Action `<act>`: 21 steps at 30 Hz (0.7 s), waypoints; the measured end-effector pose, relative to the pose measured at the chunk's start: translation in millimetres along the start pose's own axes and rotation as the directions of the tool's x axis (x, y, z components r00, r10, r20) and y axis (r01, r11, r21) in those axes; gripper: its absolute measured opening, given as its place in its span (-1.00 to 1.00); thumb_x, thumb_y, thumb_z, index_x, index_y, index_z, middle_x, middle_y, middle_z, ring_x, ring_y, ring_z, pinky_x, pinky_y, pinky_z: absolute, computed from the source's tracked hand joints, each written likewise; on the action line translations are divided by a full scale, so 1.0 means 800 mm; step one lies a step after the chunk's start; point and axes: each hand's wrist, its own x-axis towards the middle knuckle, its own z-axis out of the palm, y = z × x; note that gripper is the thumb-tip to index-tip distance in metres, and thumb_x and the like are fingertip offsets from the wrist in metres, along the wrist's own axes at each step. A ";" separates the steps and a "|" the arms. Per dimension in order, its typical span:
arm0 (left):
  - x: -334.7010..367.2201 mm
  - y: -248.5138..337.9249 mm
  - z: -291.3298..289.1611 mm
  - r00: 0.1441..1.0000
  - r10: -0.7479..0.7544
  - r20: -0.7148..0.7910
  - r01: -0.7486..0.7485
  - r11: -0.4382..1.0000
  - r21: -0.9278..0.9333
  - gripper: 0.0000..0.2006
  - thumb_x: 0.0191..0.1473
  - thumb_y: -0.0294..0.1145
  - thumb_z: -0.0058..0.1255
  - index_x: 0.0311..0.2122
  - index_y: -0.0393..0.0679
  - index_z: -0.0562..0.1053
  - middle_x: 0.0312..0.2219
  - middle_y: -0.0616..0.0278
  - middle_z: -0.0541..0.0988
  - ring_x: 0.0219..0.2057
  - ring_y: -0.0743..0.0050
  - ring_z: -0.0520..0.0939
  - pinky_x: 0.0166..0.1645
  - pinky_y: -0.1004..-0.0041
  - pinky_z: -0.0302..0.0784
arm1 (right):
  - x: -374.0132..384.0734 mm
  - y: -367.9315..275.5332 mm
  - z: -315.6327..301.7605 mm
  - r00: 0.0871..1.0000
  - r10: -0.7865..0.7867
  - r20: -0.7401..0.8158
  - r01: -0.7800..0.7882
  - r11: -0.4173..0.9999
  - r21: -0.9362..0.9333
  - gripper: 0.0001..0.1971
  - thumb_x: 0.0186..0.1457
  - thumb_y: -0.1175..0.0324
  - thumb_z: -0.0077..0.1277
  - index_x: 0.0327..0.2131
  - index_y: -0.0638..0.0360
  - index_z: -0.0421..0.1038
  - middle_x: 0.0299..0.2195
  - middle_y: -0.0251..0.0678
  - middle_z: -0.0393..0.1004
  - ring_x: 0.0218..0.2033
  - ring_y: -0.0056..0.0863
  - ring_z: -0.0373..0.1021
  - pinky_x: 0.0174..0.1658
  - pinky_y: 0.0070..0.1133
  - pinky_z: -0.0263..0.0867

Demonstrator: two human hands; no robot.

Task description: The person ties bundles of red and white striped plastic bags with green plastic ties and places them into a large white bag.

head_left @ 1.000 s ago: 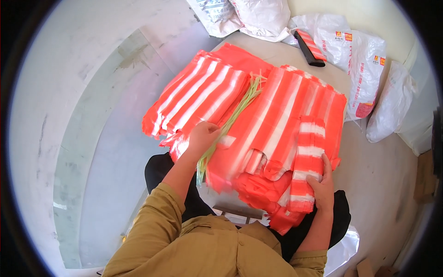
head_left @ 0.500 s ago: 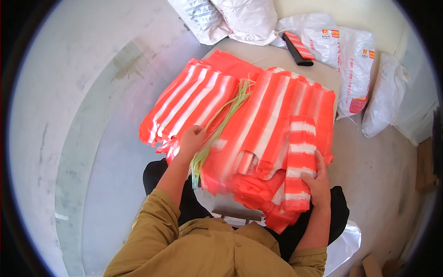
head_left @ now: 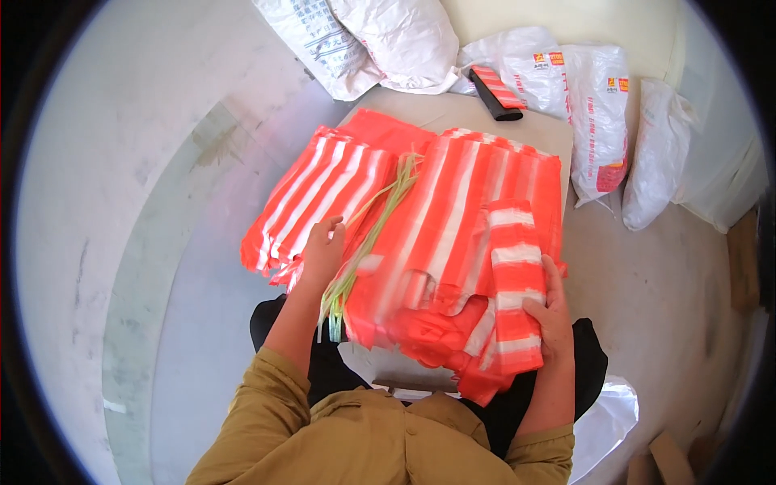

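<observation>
Red-and-white striped plastic bags lie in two flat stacks, a left stack [head_left: 323, 194] and a larger right stack [head_left: 453, 218]. My right hand [head_left: 551, 311] grips a narrow folded bundle of striped bags [head_left: 516, 283] along its right side, thumb on top, over the right stack's near corner. Pale green strips [head_left: 378, 222] run in a loose bunch between the stacks. Just left of them, my left hand [head_left: 323, 246] hovers by the left stack's near edge, fingers bent and slightly apart with nothing visible in them.
A black-and-striped roll [head_left: 497, 95] rests at the far edge of the tabletop [head_left: 558, 133]. Behind stand full white sacks [head_left: 404, 40] and more plastic sacks [head_left: 598, 113], with another sack [head_left: 656, 153] at the right. Brown cardboard [head_left: 671, 461] lies at lower right.
My left hand has shifted slightly left, away from the strips, and its fingers have parted. My right hand still grips the folded bundle. The whole view has shifted a little.
</observation>
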 end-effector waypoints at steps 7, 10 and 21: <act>-0.010 0.108 -0.035 0.811 -0.218 0.543 0.417 0.866 -0.275 -0.67 0.28 -0.34 -0.12 0.08 -0.23 0.44 -0.27 0.29 0.62 -0.26 0.62 0.58 -0.07 0.52 0.48 | -0.011 -0.006 0.000 0.996 -0.086 0.014 0.086 0.996 0.013 -0.07 -0.14 0.58 0.07 0.37 0.17 -0.08 0.31 -0.18 0.09 0.28 -0.32 0.14 0.28 -0.45 0.11; -0.047 0.142 -0.003 0.578 0.015 0.816 0.537 0.745 -0.394 -0.47 0.24 -0.03 -0.03 0.20 -0.14 0.37 -0.12 0.29 0.59 -0.22 0.62 0.54 -0.17 0.45 0.49 | -0.017 -0.004 -0.003 0.983 -0.157 0.098 0.150 0.986 0.072 -0.01 -0.19 0.58 0.10 0.38 0.16 -0.09 0.33 -0.21 0.06 0.30 -0.34 0.12 0.28 -0.47 0.09; -0.137 0.205 0.084 0.389 0.060 0.919 0.900 0.190 -0.393 -0.33 0.13 -0.13 0.17 0.26 -0.16 0.20 0.16 0.18 0.40 0.17 0.21 0.42 0.23 0.14 0.36 | -0.008 0.011 -0.006 0.915 -0.003 0.402 0.147 0.933 -0.328 0.01 -0.07 0.52 0.23 0.40 0.11 -0.20 0.35 -0.21 0.01 0.32 -0.45 0.04 0.25 -0.54 0.07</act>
